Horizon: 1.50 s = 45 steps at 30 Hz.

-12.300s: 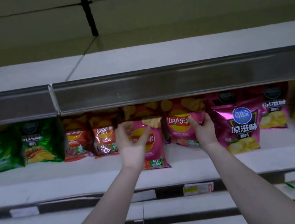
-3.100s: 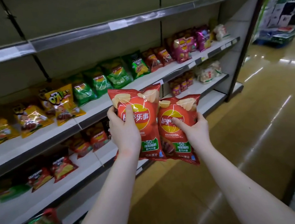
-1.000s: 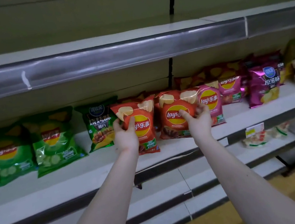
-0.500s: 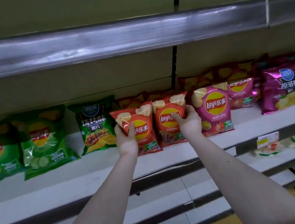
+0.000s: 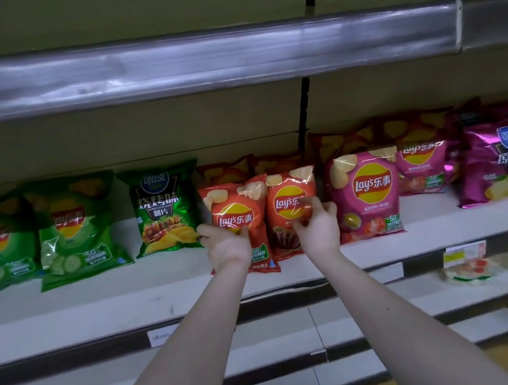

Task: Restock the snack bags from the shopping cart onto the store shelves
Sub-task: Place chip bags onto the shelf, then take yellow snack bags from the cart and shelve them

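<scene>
Two red-orange Lay's chip bags stand side by side on the white middle shelf (image 5: 130, 294). My left hand (image 5: 226, 245) grips the lower left part of the left bag (image 5: 238, 207). The right bag (image 5: 288, 194) is held at its right edge by my right hand (image 5: 316, 226), fingers on its front. Both bags rest upright on the shelf, in front of more red bags at the back. The shopping cart is out of view.
Left of the pair stand a green barbecue bag (image 5: 160, 208) and green Lay's bags (image 5: 75, 230). To the right are a pink Lay's bag (image 5: 367, 192) and purple bags (image 5: 499, 161). A metal rail (image 5: 195, 60) edges the shelf above. White packs (image 5: 485, 267) lie on the lower shelf.
Both bags have settled deeper and lower onto the shelf between the green and pink bags. My hands have slid down their fronts and my fingers have loosened.
</scene>
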Motion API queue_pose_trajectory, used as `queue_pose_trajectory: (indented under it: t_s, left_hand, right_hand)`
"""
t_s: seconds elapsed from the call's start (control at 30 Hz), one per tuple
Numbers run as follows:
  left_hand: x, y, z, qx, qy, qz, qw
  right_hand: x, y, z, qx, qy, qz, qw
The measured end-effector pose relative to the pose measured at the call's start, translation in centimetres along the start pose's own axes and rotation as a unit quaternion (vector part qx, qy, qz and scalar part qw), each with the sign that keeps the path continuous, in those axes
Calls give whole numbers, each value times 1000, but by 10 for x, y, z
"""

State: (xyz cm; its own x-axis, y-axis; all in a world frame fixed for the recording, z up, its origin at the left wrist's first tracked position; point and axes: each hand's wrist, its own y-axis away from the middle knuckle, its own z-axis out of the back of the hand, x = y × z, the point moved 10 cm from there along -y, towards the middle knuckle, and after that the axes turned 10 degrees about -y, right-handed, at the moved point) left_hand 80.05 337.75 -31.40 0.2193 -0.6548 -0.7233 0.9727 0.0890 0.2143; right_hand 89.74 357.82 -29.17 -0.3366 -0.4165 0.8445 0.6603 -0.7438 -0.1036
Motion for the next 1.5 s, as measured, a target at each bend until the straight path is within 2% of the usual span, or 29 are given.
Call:
queue_pose_trajectory:
  t_s: [0.17,0.37,0.47,0.57,0.7,0.9,1.03,1.2,1.5]
  left_hand:
    - [-5,11,-4,7,8,-14,1000]
    - [-12,41,0,25,150,-47,987]
    - [-24,70,8,51,257,-46,964]
    - [-41,102,22,65,319,-53,944]
    - [-59,138,58,42,353,-84,931]
    - [-52,165,112,-6,384,-104,917]
    - [-26,170,146,-18,423,-87,902]
    - [30,167,222,-79,403,-90,907]
    - [222,171,433,-210,392,-28,895]
  right_hand:
    - [-3,4,1,38,-39,2,999]
    - [9,13,29,25,-134,15,991]
    - [21,27,39,55,-231,3,971]
    - [42,49,48,98,-298,-7,949]
    - [83,76,59,167,-378,17,911]
    - [134,118,46,236,-419,52,875]
    - [161,158,20,277,-423,63,861]
    - [201,218,-30,307,-406,72,858]
    - [317,419,-165,414,-419,81,804]
